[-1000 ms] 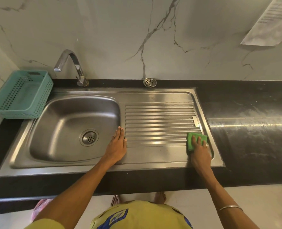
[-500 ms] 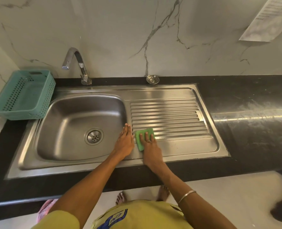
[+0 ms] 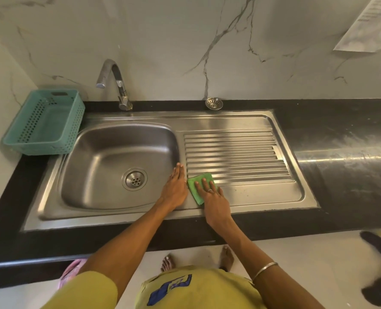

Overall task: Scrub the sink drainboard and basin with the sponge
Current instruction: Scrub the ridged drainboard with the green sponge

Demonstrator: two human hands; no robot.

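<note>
A stainless steel sink fills the counter: its basin (image 3: 109, 157) lies to the left and its ribbed drainboard (image 3: 236, 152) to the right. A flat green sponge (image 3: 195, 186) lies on the drainboard's near left corner. My right hand (image 3: 214, 197) presses it down with straight fingers; a ring shows on one finger. Flat on the strip between basin and drainboard rests my left hand (image 3: 175, 186), fingers straight, holding nothing. The two hands lie side by side, nearly touching.
A curved tap (image 3: 116, 83) stands behind the basin. A teal perforated basket (image 3: 44, 121) sits at the sink's left end. A loose drain strainer (image 3: 214, 103) lies on the black counter (image 3: 341, 152) behind the drainboard. Paper hangs on the marble wall at top right.
My right hand slid the sponge from the drainboard's near right corner leftward to its near left corner, beside my left hand. My left hand stayed in place.
</note>
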